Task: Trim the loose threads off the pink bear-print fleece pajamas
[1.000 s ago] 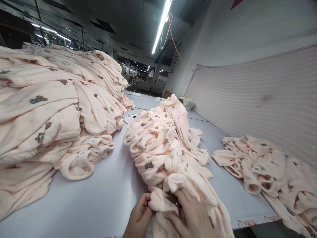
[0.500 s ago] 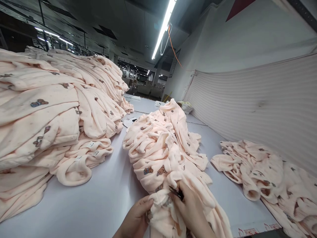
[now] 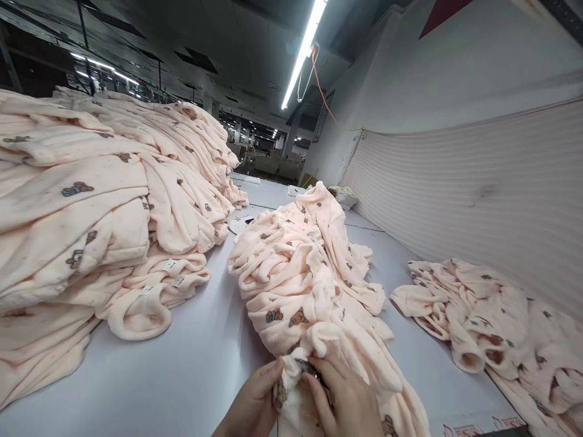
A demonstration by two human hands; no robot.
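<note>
A pale pink fleece garment [image 3: 314, 291] with a bear print lies bunched on the table in front of me. My left hand [image 3: 257, 394] pinches an edge of it, thumb on top, near the bottom of the view. Close beside it, my right hand [image 3: 341, 394] is closed around small dark thread snips [image 3: 314, 371]. The tip of the snips rests against the gathered fabric between both hands. The fingers cover most of the tool, so I cannot see whether its blades are apart.
A high heap of similar pink garments [image 3: 109, 200] fills the left side, with white labels [image 3: 170, 264] on its lower edge. More pink garments [image 3: 496, 328] lie to the right, beside a striped cloth [image 3: 455, 188] along the wall. Folded cloths [image 3: 344, 197] sit at the back.
My right hand has shifted slightly left and down, turning the snips in toward the fabric by my left hand. The left hand keeps its pinch on the garment.
</note>
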